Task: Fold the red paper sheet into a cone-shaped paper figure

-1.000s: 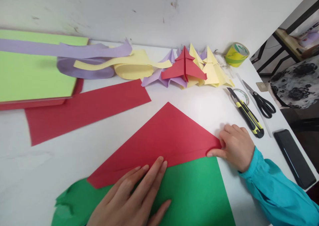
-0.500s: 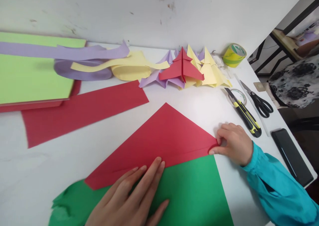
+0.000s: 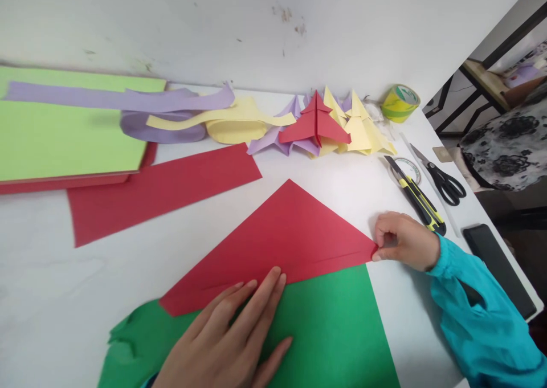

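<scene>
A sheet of red paper (image 3: pixel 282 234), folded into a wide triangle with a narrow strip turned along its near edge, lies partly over a green sheet (image 3: pixel 333 325). My left hand (image 3: pixel 231 331) rests flat with fingers stretched out, its fingertips on the red paper's near edge. At the right corner of the red paper, my right hand (image 3: pixel 405 242) pinches the tip between thumb and fingers. The green sheet's left end looks crumpled or torn. Its near part runs out of view under my left hand.
Behind stand folded paper planes (image 3: pixel 316 123) in red, purple and yellow. Left are a red strip (image 3: pixel 166 191), lime-green sheets (image 3: pixel 68 143) and curled strips (image 3: pixel 171 127). Right lie a box cutter (image 3: pixel 416 197), scissors (image 3: pixel 444 180), tape (image 3: pixel 400 103) and a phone (image 3: pixel 499 268).
My right hand has slid slightly outward to the very tip of the red paper's right corner. My left hand stays nearly in place. The camera view has shifted a little.
</scene>
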Demonstrator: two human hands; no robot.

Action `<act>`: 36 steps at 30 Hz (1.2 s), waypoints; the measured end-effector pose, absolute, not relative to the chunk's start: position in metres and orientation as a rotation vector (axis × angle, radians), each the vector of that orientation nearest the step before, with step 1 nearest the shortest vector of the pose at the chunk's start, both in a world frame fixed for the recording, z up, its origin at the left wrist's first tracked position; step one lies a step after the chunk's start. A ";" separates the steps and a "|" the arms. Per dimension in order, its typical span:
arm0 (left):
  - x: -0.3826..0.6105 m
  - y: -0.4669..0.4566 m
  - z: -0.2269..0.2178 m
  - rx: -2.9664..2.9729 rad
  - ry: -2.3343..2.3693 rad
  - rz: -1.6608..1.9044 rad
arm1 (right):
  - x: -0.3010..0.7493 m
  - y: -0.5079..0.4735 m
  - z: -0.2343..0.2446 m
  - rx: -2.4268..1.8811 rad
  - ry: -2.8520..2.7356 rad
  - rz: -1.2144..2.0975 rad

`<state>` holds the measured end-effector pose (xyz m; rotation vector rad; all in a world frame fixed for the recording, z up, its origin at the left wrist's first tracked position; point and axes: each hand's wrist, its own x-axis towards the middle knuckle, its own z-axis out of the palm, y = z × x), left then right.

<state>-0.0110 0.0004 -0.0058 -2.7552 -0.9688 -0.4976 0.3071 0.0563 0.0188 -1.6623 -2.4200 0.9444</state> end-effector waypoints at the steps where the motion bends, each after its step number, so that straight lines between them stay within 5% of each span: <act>1: -0.011 0.000 -0.006 -2.755 -0.971 -0.504 | 0.308 0.056 0.019 -1.648 -2.413 0.957; 9: -0.006 -0.002 -0.003 -2.759 -1.048 -0.497 | 0.304 0.054 0.025 -1.666 -2.226 1.024; 15: -0.002 -0.008 -0.010 -2.752 -1.235 -0.549 | 0.267 0.037 0.023 -1.432 -2.254 0.475; 36: -0.002 -0.010 -0.008 -2.814 -1.278 -0.450 | 0.199 0.044 0.020 -1.631 -2.587 0.468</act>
